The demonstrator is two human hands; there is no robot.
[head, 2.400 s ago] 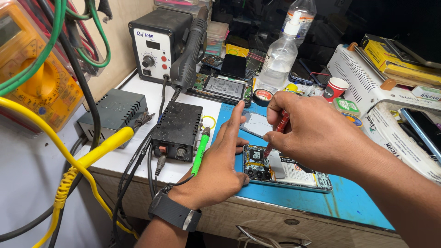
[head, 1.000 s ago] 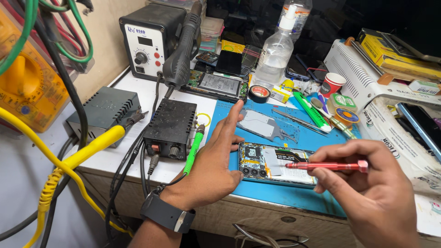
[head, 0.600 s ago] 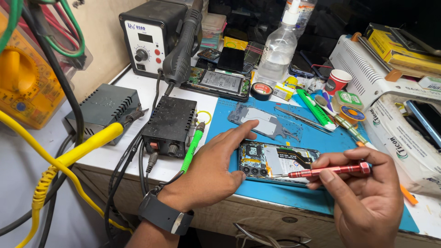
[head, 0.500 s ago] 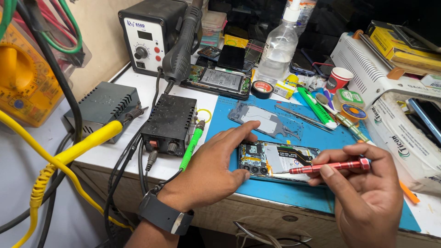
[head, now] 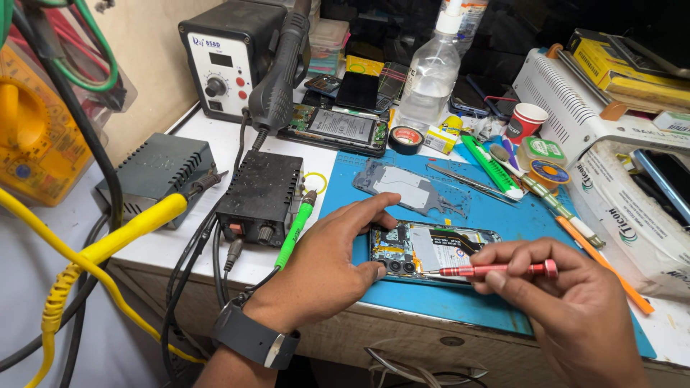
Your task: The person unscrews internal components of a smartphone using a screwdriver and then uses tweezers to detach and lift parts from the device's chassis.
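An opened phone [head: 431, 248] with its back removed lies on a blue work mat [head: 460, 302] near the bench's front edge. My left hand [head: 323, 266], with a dark watch on the wrist, rests on the mat and presses the phone's left end with thumb and fingers. A red precision screwdriver [head: 496, 270] lies pinched in the fingers of my right hand [head: 568, 316], held level with its tip over the phone's lower middle. A grey inner phone cover [head: 402, 185] lies on the mat behind the phone.
A black hot-air station [head: 230, 57] stands at the back left, two dark power boxes [head: 262, 194] in front of it. A green-handled soldering iron [head: 296, 226], clear bottle [head: 430, 72], another opened phone [head: 341, 129], tape roll [head: 407, 138], red paper cup [head: 525, 118] and hand tools crowd the bench.
My right hand came down from the back of the mat with the red screwdriver and brought its tip onto the phone. My left hand stayed on the phone's left end.
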